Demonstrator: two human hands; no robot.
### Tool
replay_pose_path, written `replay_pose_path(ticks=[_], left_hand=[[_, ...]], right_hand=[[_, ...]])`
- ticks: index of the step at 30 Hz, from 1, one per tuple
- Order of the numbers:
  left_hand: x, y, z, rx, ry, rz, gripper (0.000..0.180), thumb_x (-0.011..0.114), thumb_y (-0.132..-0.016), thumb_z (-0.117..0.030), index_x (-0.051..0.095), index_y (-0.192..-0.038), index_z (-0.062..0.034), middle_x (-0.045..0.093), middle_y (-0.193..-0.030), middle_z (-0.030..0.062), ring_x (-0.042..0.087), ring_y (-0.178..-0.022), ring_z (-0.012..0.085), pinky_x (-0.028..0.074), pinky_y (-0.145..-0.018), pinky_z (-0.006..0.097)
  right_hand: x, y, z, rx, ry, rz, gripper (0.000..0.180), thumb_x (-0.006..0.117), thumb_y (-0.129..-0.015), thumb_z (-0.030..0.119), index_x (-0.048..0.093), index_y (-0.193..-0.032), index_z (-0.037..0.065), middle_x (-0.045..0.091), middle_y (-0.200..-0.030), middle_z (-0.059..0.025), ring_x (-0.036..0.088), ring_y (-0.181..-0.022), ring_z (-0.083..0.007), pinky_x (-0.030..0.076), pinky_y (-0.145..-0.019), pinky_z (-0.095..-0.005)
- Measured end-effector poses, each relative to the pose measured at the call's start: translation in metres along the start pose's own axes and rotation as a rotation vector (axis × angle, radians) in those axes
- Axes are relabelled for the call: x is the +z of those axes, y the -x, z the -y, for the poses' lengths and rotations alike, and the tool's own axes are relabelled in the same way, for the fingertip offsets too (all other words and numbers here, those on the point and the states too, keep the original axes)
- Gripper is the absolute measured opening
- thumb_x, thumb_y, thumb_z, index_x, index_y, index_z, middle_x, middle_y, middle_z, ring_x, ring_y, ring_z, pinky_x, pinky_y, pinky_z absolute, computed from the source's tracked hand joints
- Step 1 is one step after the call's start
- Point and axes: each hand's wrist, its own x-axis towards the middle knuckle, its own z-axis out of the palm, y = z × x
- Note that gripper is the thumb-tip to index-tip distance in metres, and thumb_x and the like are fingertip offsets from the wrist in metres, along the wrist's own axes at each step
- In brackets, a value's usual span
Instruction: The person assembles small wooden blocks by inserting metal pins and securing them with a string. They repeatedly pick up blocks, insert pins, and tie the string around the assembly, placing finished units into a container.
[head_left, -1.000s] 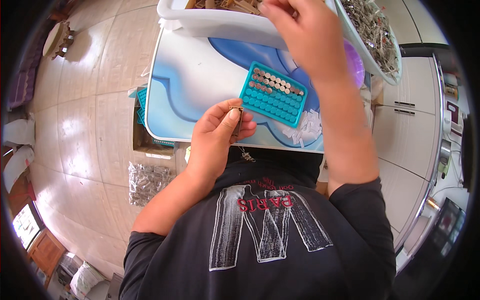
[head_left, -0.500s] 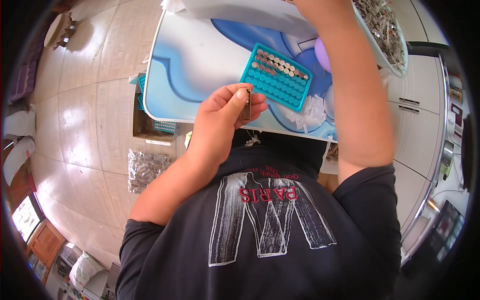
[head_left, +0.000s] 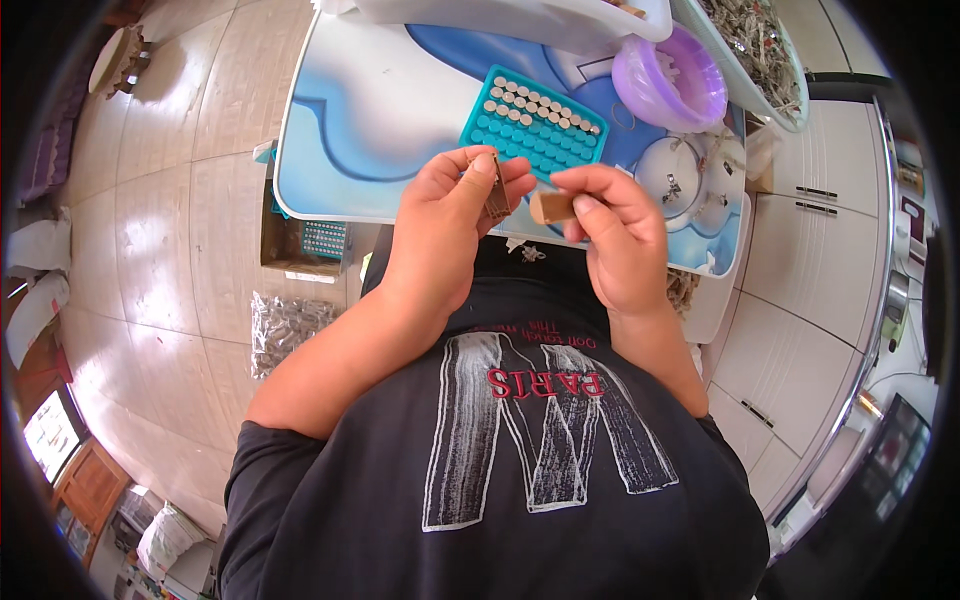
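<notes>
1. Small tan cylinder (head_left: 551, 207), like a short cap or tube, is pinched between thumb and fingertips of the right hand (head_left: 612, 240). It is held just above the near edge of the table (head_left: 340, 130), close to the chest.
2. Thin dark brownish piece (head_left: 497, 196), narrow and upright, is gripped between thumb and forefinger of the left hand (head_left: 445, 225). Its exact kind is too small to tell. The two pieces sit near each other, not touching.
3. Handling judgement: both pieces look light and rigid, small enough to slip from the fingers. The cylinder's smooth side looks slippery, so a pinch across its middle, leaving the open end free, seems best. The thin piece likely bends or snaps if squeezed at the tip; hold it low on its shank.
4. Just beyond the hands lies a teal tray (head_left: 532, 127) with a grid of sockets; its far rows hold small silvery round-topped pieces, and the near rows stand unfilled.
5. To the right, a purple bowl (head_left: 668, 84) holds some small bits; beside it sits a round clear lid or dish (head_left: 680, 175).
6. White tub (head_left: 520, 22) stands at the far edge, and a tray of greyish scrap-like parts (head_left: 765, 50) is at far right.
7. On the floor at left: a cardboard box (head_left: 300, 240) with another teal tray inside, and a clear bag of metallic parts (head_left: 285, 325).
</notes>
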Motion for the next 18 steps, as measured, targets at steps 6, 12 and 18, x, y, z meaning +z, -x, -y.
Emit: replay_pose_path(ticks=[6,12,18], left_hand=[[0.005,0.001,0.004,0.122,-0.062,-0.004,0.024,0.046,-0.097,-0.018,0.048,-0.111,0.0016,0.060,-0.111,0.0174,0.059,-0.104,0.0231,0.046,-0.091,0.033],[0.011,0.007,0.001,0.213,-0.148,-0.011,0.024,0.046,-0.097,-0.017,0.046,-0.113,0.0021,0.059,-0.112,0.0186,0.058,-0.105,0.0235,0.046,-0.090,0.033],[0.012,0.007,0.002,0.228,-0.176,-0.003,0.024,0.046,-0.097,-0.016,0.046,-0.112,0.0026,0.060,-0.112,0.0187,0.059,-0.104,0.0224,0.045,-0.089,0.032]], right_hand=[[0.010,0.007,-0.001,0.288,-0.084,0.010,0.019,0.061,-0.088,0.018,0.060,-0.096,0.001,0.054,-0.066,0.0022,0.045,-0.057,-0.0027,0.038,-0.052,-0.0194],[0.021,0.008,0.003,0.039,0.570,0.068,0.013,0.066,-0.082,0.015,0.063,-0.088,0.004,0.062,-0.056,-0.0033,0.061,-0.049,-0.0112,0.044,-0.047,-0.0243],[0.022,0.009,-0.004,-0.050,0.574,0.026,0.011,0.067,-0.081,0.014,0.064,-0.085,0.005,0.066,-0.061,-0.0049,0.065,-0.051,-0.0148,0.045,-0.046,-0.0255]])
